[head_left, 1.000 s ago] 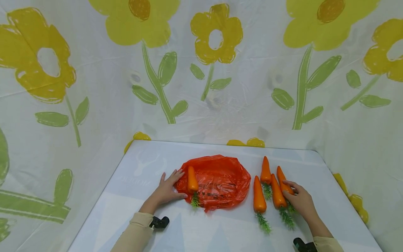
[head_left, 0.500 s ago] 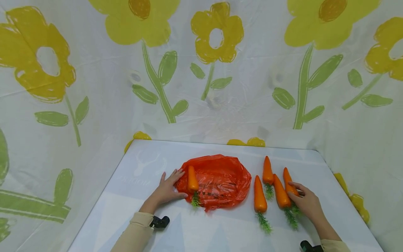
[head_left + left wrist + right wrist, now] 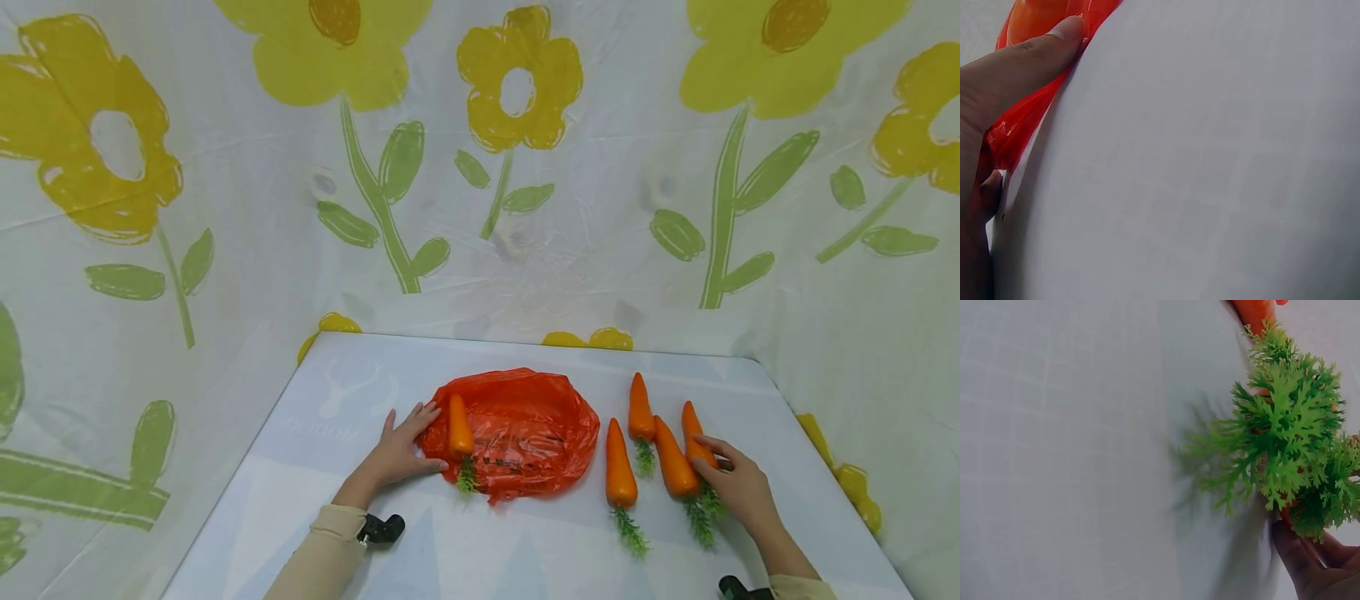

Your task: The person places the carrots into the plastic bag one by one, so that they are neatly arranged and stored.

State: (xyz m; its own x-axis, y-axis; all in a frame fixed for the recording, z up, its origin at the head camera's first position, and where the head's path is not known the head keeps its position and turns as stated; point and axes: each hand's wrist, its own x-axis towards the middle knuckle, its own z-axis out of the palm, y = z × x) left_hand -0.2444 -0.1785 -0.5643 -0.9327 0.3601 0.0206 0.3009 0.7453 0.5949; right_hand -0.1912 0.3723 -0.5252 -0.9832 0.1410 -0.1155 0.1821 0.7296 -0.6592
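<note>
Red plastic bag [image 3: 536, 429]: pressing its left edge with spread left hand [image 3: 397, 454], presumably steadying it beneath one artificial carrot [image 3: 461, 433]. Pinching rightmost carrot [image 3: 693, 427] by its thick end with right hand [image 3: 741, 487], likely for firmness, beside three more carrots [image 3: 621, 471] on table [image 3: 540, 554].

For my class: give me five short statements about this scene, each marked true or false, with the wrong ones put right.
1. One carrot lies on the bag. True.
2. The left grip holds a carrot. False: the left grip touches the bag.
3. The right grip holds the rightmost carrot. True.
4. Every carrot is leafless. False: they have green leaves.
5. Four carrots lie left of the bag. False: four lie right of it.
</note>
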